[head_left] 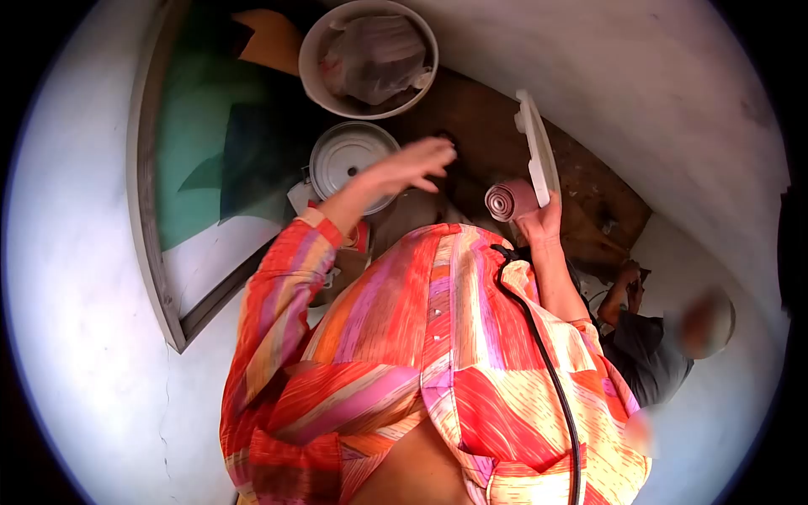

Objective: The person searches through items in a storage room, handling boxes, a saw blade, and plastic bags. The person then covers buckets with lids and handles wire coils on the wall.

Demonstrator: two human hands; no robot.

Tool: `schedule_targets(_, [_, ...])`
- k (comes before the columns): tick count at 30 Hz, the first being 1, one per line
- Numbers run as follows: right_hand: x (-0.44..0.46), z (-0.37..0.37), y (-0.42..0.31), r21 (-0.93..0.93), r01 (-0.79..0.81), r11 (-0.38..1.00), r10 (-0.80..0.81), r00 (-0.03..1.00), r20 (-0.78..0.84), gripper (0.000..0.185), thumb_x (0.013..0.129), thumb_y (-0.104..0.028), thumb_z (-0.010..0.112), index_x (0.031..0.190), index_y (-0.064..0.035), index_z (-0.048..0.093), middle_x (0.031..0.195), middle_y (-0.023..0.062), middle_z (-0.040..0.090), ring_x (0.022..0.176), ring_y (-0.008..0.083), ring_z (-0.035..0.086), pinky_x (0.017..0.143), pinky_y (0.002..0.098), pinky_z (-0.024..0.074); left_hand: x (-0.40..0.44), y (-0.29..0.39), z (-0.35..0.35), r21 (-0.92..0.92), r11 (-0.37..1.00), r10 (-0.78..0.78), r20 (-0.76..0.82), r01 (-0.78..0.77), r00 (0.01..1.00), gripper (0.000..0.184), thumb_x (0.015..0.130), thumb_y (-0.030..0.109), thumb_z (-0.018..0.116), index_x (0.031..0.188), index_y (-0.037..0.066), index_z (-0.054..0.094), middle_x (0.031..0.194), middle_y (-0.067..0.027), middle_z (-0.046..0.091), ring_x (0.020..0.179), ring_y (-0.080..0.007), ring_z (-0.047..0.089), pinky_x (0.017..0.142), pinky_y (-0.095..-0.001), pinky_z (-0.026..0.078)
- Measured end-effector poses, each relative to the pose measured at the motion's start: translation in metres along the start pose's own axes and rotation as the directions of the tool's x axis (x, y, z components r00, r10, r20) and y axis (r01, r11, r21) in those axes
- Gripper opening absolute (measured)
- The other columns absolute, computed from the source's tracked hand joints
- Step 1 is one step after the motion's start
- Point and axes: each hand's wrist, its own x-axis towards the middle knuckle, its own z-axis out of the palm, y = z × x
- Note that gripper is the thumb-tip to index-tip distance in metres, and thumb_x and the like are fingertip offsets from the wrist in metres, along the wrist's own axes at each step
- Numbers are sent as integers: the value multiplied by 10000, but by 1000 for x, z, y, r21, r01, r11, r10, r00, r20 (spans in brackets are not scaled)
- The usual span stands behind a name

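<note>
My left hand [411, 167] reaches out over the floor with its fingers stretched and apart, slightly blurred, holding nothing. Just below and left of it is a round metal pot lid or covered pot [343, 158]. My right hand [543, 220] is closed around the lower end of a white flat panel with a raised edge [539, 147], which stands nearly upright. A rolled-up pink sheet [513, 200], its spiral end facing me, is held against the same hand. Part of the grip is hidden behind the roll and panel.
A pale tub [311, 50] holding a clear plastic bag [374, 57] stands at the far end. A framed green board [195, 143] leans on the left. Walls rise on both sides. Another person [644, 349] crouches at the right. A black cord [547, 353] hangs down my front.
</note>
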Motion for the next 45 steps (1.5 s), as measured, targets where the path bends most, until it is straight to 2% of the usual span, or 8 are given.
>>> schedule_targets(4, [-9,28,35,-55,-34,998,37,998,57,366,817,-268,390,1060,-37,537,1033,105,574,953,246,534,867,402,413,14,-22,50,-338,911,-144,276,236,950,816,779,417,625,1359,91,154,1316,-124,295,1210,-311,339,907,-522,386])
schedule_targets(11, [-35,69,43,-81,-13,997,10,999,-32,339,786,-202,453,1072,-28,506,1115,128,503,1125,273,410,998,531,274,-26,-11,-30,324,944,109,-135,-60,985,658,657,254,669,1213,27,401,1097,-130,499,946,-179,527,693,-278,490])
schedule_targets(15, [-31,23,10,-101,39,994,-40,999,-13,192,772,-18,450,947,55,475,1024,142,552,1039,266,516,976,419,378,-67,44,-113,808,571,340,-392,143,855,607,628,243,663,1150,24,443,1038,-182,554,914,-312,570,804,-354,440])
schedule_targets(23, [-93,36,7,-229,64,971,-93,989,-114,178,745,26,505,920,30,470,957,107,553,903,232,577,819,347,509,4,31,-257,992,-90,437,-36,83,899,547,641,12,595,1164,118,476,1160,-156,475,1066,-358,462,892,-381,388])
schedule_targets(30, [-105,59,25,-381,54,923,-63,998,-10,447,739,-7,531,1163,37,399,1109,133,522,1002,256,546,862,366,486,28,-13,-245,912,-39,690,-271,409,671,435,773,76,457,1207,77,492,1286,-149,395,1171,-386,360,980,-387,326])
schedule_targets(35, [-109,84,26,-495,46,867,-55,998,-2,426,742,-17,534,1146,39,407,1095,131,526,972,244,559,852,358,493,3,35,-179,870,-188,581,-276,455,766,341,692,206,646,1002,65,628,1294,-131,404,1084,-338,452,836,-359,415])
schedule_targets(40, [-100,96,26,-565,33,824,-30,999,14,349,759,-25,526,1092,28,439,1011,103,548,897,219,580,785,334,525,30,9,-211,830,499,380,-469,250,797,337,689,208,666,1000,88,617,980,-137,598,904,-279,570,761,-373,436])
schedule_targets(45, [-90,101,22,-625,85,776,-51,996,72,287,757,-8,533,1035,4,465,944,74,546,833,182,578,720,309,534,27,12,-198,899,249,325,-428,360,843,374,678,189,676,1022,62,597,959,-143,592,938,-280,550,786,-376,432])
